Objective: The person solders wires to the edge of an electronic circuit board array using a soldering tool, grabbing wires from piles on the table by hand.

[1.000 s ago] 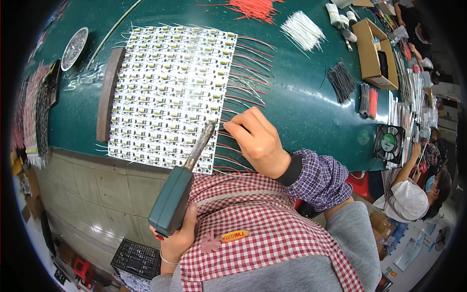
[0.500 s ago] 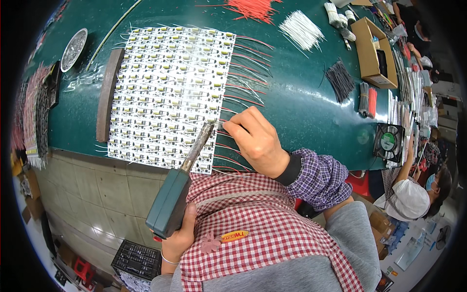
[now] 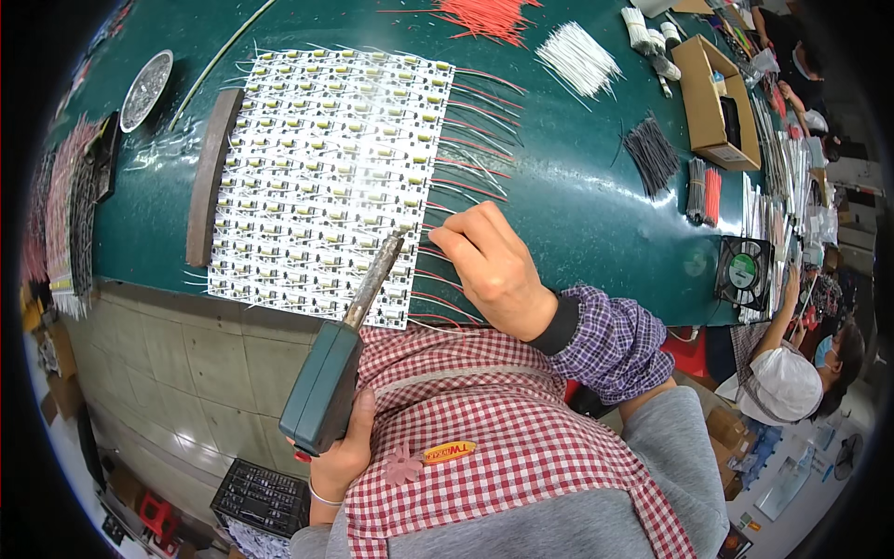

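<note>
Across the green desk we are leaning over a white panel of small LED circuit boards, its red and white wire leads fanning off the right edge. A dark weight bar is lying along the panel's left edge.

Our left hand is wrapping closed around the green soldering gun, low and close to our checked apron, with the gun's barrel angling up and right so that the tip is sitting at the panel's lower right part. Our right hand is reaching in from the right, wrist bent, knuckles up; its fingers are pinching narrow at a thin lead just beside the tip, though we cannot tell exactly which wire they are gripping.

As we judge it, the biggest risk is the hot tip being so near those fingers: a small slip of either hand could burn skin. The long reach from the grip to the tip is making wobble likely, which could bridge solder across neighbouring pads. A tug on the lead could also be shifting the panel, or pulling the wire off its pad before the joint sets.
</note>
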A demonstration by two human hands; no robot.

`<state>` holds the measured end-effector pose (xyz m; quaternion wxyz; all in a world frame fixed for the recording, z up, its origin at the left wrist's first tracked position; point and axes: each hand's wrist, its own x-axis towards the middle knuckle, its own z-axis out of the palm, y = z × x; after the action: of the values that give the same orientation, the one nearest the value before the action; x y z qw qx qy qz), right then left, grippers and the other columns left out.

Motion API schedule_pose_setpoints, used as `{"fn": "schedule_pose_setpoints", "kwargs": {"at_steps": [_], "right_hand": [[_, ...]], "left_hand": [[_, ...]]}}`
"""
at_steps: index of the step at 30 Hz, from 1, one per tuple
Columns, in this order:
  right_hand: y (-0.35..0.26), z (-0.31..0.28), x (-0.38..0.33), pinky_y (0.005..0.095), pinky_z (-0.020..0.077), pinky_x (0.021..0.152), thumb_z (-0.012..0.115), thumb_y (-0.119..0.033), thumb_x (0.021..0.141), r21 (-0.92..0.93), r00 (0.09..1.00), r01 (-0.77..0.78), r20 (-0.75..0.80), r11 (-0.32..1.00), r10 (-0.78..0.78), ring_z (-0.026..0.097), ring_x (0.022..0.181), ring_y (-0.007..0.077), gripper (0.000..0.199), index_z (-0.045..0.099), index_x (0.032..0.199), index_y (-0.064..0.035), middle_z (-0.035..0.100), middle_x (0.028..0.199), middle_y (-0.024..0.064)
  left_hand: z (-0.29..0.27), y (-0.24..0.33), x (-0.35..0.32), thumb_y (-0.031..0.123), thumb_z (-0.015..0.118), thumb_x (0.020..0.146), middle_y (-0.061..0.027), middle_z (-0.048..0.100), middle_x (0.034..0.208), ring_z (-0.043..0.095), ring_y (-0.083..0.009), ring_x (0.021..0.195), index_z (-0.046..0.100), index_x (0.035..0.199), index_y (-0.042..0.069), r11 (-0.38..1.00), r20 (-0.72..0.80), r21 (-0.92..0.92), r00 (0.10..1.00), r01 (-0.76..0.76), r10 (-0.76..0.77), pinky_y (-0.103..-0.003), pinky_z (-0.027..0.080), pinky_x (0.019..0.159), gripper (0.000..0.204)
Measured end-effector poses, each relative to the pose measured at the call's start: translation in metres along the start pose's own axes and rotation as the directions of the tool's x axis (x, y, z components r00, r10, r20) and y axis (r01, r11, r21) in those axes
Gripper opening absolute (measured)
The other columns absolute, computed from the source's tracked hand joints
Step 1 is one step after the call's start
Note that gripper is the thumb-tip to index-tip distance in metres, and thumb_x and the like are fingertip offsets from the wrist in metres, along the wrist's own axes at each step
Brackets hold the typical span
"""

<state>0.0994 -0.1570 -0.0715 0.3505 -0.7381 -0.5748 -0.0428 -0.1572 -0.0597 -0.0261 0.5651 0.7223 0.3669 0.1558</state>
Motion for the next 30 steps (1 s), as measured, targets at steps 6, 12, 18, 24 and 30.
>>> {"fn": "schedule_pose_setpoints", "kwargs": {"at_steps": [6, 12, 18, 24, 30], "right_hand": [[-0.006, -0.004, -0.003, 0.0344, 0.0509, 0.073, 0.064, 0.001, 0.07, 0.005, 0.997, 0.047, -0.062, 0.999, -0.047, 0.057, 0.084, 0.0271, 0.031, 0.062, 0.1, 0.0051, 0.059, 0.093, 0.0122], [-0.012, 0.001, -0.01, 0.0342, 0.0508, 0.073, 0.064, 0.001, 0.069, 0.097, 0.999, 0.028, -0.026, 0.995, -0.025, 0.056, 0.082, 0.0268, 0.03, 0.062, 0.099, 0.0037, 0.059, 0.093, 0.0111], [-0.011, 0.003, -0.01, 0.0337, 0.0513, 0.073, 0.065, 0.001, 0.068, 0.081, 0.999, 0.041, 0.003, 0.996, -0.041, 0.056, 0.083, 0.0264, 0.029, 0.061, 0.097, 0.0026, 0.058, 0.094, 0.0107], [-0.011, 0.003, -0.01, 0.0334, 0.0513, 0.071, 0.064, 0.001, 0.069, 0.079, 0.999, 0.037, 0.009, 0.996, -0.038, 0.056, 0.084, 0.0257, 0.029, 0.061, 0.097, 0.0025, 0.058, 0.093, 0.0105], [-0.012, 0.003, -0.009, 0.0333, 0.0515, 0.071, 0.064, 0.001, 0.069, 0.078, 0.999, 0.035, 0.007, 0.996, -0.035, 0.056, 0.084, 0.0256, 0.028, 0.062, 0.097, 0.0027, 0.058, 0.092, 0.0104]], "left_hand": [[-0.003, 0.008, -0.003, 0.003, 0.069, 0.089, -0.01, 0.064, 0.107, 0.059, -0.0099, 0.078, 0.058, 0.124, -0.005, 0.995, 0.005, -0.028, 0.995, 0.095, -0.095, -0.024, 0.048, 0.067, 0.037], [-0.008, 0.002, -0.01, 0.003, 0.072, 0.087, -0.0123, 0.064, 0.116, 0.062, -0.0179, 0.098, 0.058, 0.126, -0.005, 0.995, 0.013, -0.019, 0.995, 0.101, -0.101, -0.03, 0.049, 0.087, 0.042], [0.0, 0.006, -0.002, 0.013, 0.078, 0.082, -0.0135, 0.071, 0.084, 0.067, -0.0185, 0.068, 0.07, 0.098, -0.005, 0.999, -0.095, 0.053, 0.995, 0.0, 0.005, -0.031, 0.052, 0.062, 0.026], [0.0, -0.001, 0.002, 0.008, 0.076, 0.08, -0.0115, 0.067, 0.081, 0.065, -0.0213, 0.063, 0.069, 0.094, -0.003, 0.985, -0.041, 0.14, 0.993, -0.104, 0.111, -0.03, 0.049, 0.057, 0.019], [-0.001, 0.004, 0.005, 0.006, 0.074, 0.08, -0.0111, 0.066, 0.081, 0.064, -0.0206, 0.062, 0.068, 0.094, -0.004, 0.996, 0.003, 0.079, 0.999, -0.043, 0.043, -0.031, 0.048, 0.055, 0.017]]}}
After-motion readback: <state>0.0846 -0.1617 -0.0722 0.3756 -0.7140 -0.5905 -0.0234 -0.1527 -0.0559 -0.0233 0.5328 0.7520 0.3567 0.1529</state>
